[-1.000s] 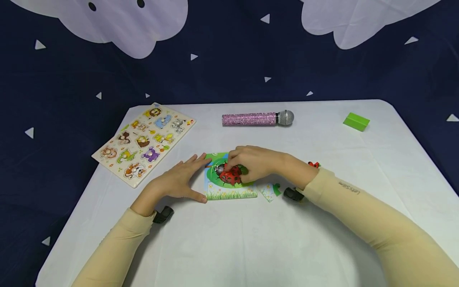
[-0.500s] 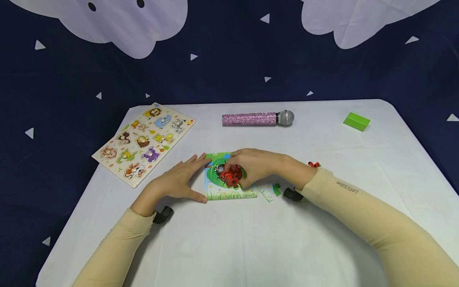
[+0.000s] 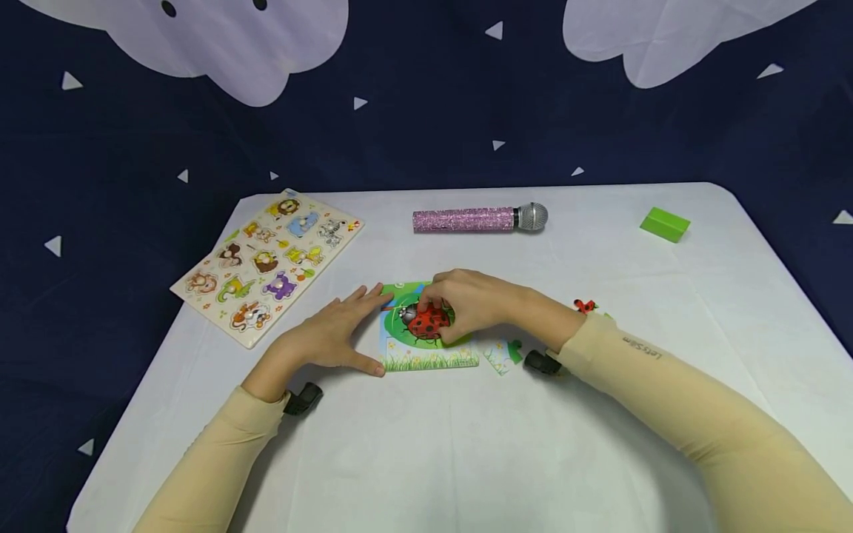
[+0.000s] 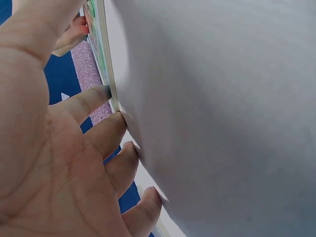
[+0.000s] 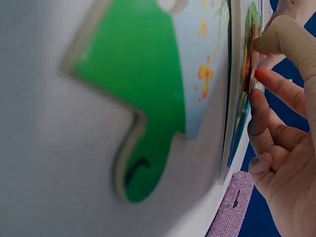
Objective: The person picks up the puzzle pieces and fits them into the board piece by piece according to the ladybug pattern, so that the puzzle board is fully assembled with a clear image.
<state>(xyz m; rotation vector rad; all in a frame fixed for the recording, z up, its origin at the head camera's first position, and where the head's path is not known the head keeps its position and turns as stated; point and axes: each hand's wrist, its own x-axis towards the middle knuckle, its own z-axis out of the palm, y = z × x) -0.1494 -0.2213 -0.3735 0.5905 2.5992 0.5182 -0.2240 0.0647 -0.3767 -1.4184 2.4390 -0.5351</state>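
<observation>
A ladybug jigsaw board (image 3: 429, 363) lies mid-table in the head view, with grass along its near edge. On its picture is a red ladybug piece (image 3: 426, 324), which my right hand (image 3: 476, 300) pinches between thumb and fingers; the right wrist view shows those fingertips on the red surface. My left hand (image 3: 326, 333) lies with fingers spread at the board's left side, index finger and thumb touching its corners. Just right of the board is a loose jigsaw piece (image 3: 501, 357), its green knob large in the right wrist view. Another red piece (image 3: 584, 305) shows partly behind the right wrist.
An animal peg puzzle (image 3: 220, 289) lies at the back left. Behind the board rests a pink glitter microphone (image 3: 466, 220). A green block (image 3: 665, 223) sits at the back right. The white-covered table (image 3: 426, 459) meets a dark blue backdrop.
The ladybug piece, turned a little half a second ago, now lines up with the picture around it. My right hand has shifted slightly over it. The left hand has stayed in place.
</observation>
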